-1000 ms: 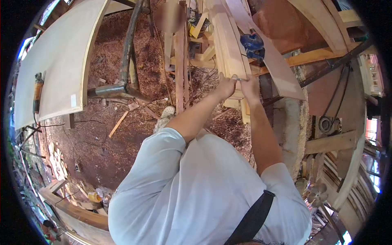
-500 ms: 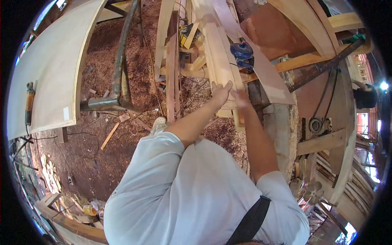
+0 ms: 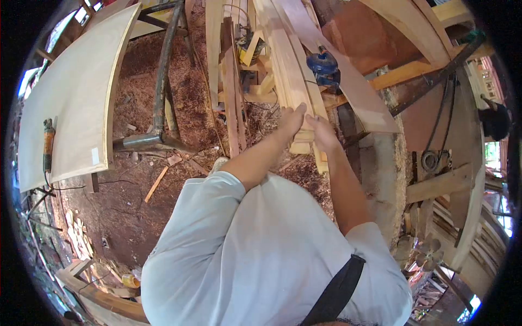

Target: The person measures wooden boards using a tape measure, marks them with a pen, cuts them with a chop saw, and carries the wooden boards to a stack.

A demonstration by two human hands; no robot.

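Note:
Long pale wooden planks (image 3: 287, 65) lie side by side in a stack, running away in front of me. My left hand (image 3: 292, 120) is closed around the left side of the near end, its thumb on top. Close beside it, my right hand (image 3: 323, 133) grips the right side of the same plank end, thumb also on the upper face. The fingers beneath are partly hidden. A blue power tool (image 3: 324, 68) rests just beyond my right hand, on the boards to the right.
A large pale panel (image 3: 70, 108) with an orange-and-black power tool (image 3: 48, 144) on it stands at left, beside a metal frame (image 3: 160, 98). Narrow boards (image 3: 231, 92) stand left of the planks. Wood shavings and scraps cover the floor (image 3: 130, 217). A coiled cable (image 3: 430, 160) hangs at right.
My right hand, blurred earlier, now shows clearly with its thumb on the plank. Both hands stay at the near end. The camera view has shifted slightly.

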